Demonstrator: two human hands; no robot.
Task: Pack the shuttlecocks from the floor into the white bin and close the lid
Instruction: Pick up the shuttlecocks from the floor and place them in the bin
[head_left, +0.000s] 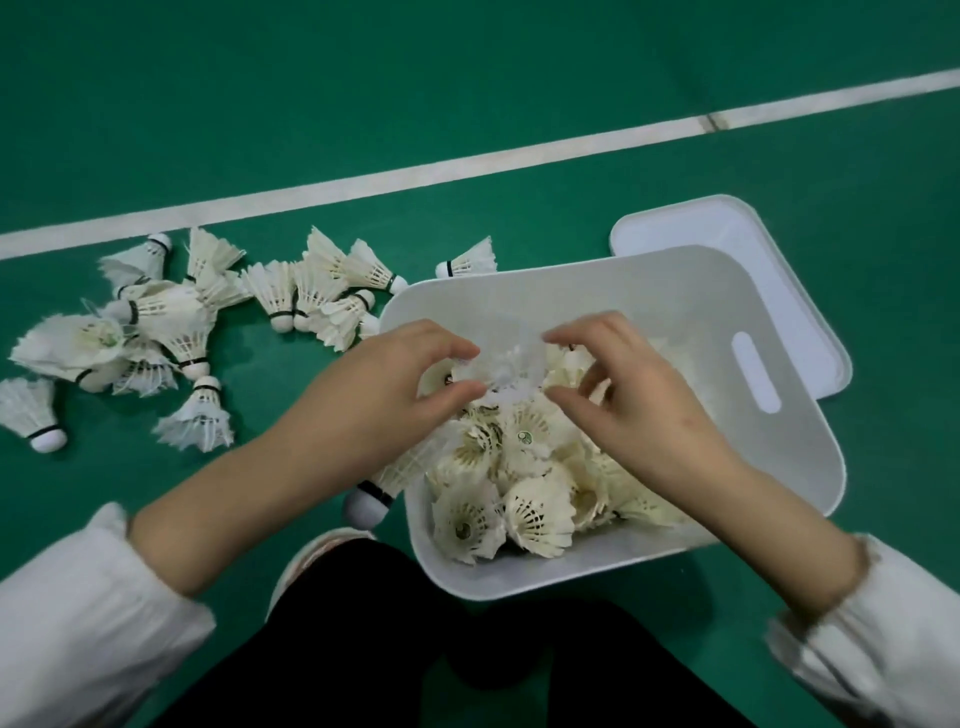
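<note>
The white bin (675, 291) stands open on the green floor, partly filled with several white feather shuttlecocks (524, 499). Above its left half, my left hand (395, 384) and my right hand (628, 395) face each other, and their fingertips pinch a blurred white shuttlecock (506, 366) from both sides. A loose heap of shuttlecocks (171, 317) lies on the floor left of the bin. One more shuttlecock (376, 493) lies under my left forearm against the bin's left wall. The white lid (727, 223) rests flat behind and to the right of the bin.
A white court line (467, 166) crosses the green floor beyond the heap and bin. My knees in black trousers (395, 639) and a light shoe (306, 561) sit at the bin's near edge. White sleeves cover both forearms at the frame's lower corners.
</note>
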